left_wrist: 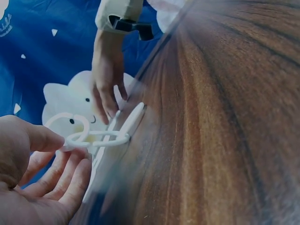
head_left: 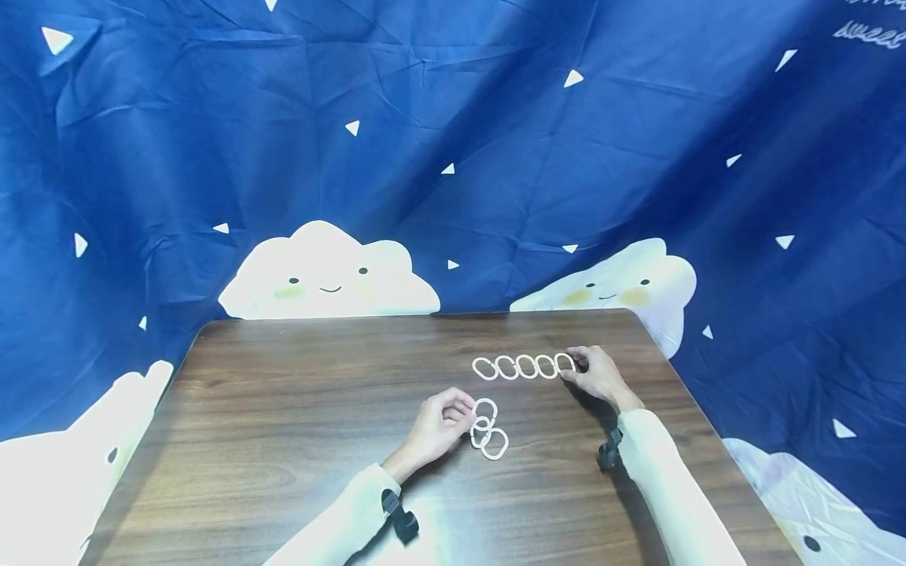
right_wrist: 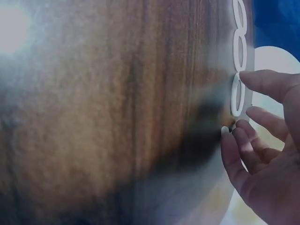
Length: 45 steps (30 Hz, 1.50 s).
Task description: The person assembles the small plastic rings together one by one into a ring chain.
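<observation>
In the head view my left hand (head_left: 440, 423) pinches a short chain of three linked white plastic rings (head_left: 506, 446) between thumb and fingertips. The left wrist view shows the linked rings (left_wrist: 110, 142) reaching out from those fingertips, over the brown wood. Farther off, my right hand (head_left: 600, 376) is at the right end of a row of loose white rings (head_left: 517, 366). Its thumb and index finger are spread around the end ring (right_wrist: 233, 96). The thumb tip lies right at one edge of that ring, and the other fingers are loosely bent.
Everything lies on a brown wood-grain table (head_left: 318, 377) with rounded far corners. Behind it hangs a blue curtain (head_left: 453, 94) with white clouds and small triangles. Black wrist cameras are strapped over both pale sleeves (head_left: 668, 472). Light glares off the table near the left forearm.
</observation>
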{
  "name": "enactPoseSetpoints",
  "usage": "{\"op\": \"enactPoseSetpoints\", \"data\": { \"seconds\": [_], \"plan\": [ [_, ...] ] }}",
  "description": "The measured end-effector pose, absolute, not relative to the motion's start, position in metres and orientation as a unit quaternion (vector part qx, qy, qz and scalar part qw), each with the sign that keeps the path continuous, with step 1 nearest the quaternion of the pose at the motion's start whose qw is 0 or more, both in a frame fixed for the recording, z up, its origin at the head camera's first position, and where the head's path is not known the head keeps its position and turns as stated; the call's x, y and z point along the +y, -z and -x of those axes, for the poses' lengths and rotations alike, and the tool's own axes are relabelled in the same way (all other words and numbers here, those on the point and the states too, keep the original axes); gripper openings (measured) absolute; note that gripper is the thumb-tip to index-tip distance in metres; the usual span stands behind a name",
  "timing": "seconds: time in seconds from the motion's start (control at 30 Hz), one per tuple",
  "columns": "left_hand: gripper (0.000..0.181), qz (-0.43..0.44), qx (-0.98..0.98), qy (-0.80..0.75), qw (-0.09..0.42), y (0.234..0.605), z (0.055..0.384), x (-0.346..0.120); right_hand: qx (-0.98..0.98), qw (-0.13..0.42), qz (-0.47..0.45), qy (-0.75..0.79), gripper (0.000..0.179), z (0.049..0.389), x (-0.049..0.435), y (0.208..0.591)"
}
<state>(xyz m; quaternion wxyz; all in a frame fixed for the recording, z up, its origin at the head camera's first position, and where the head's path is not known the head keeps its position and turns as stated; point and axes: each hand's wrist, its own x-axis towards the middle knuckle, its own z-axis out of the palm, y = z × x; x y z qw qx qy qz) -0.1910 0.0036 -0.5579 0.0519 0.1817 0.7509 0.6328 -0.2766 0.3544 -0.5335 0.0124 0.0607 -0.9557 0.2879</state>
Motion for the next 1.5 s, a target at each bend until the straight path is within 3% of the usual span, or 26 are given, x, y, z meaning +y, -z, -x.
{"op": "enactPoseSetpoints", "data": {
  "seconds": [0.4, 0.67, 1.0, 1.23, 1.5],
  "plan": [
    [0.014, -0.184, 0.753, -0.630, 0.053, 0.559, 0.188, 0.005, -0.963, 0.021, -0.058, -0.262, 0.048, 0.279, 0.352, 0.534],
    [0.012, -0.186, 0.749, -0.633, 0.056, 0.560, 0.187, 0.005, -0.956, 0.059, -0.063, -0.282, 0.045, 0.274, 0.352, 0.534],
    [0.018, -0.185, 0.740, -0.644, 0.052, 0.561, 0.187, 0.008, -0.958, 0.042, -0.020, -0.283, 0.053, 0.271, 0.352, 0.538],
    [0.016, -0.176, 0.733, -0.655, 0.051, 0.558, 0.184, 0.010, -0.957, 0.040, -0.007, -0.286, 0.046, 0.261, 0.354, 0.542],
    [0.019, -0.185, 0.739, -0.645, 0.058, 0.558, 0.184, 0.009, -0.952, 0.022, 0.020, -0.304, 0.050, 0.249, 0.352, 0.538]
  ]
}}
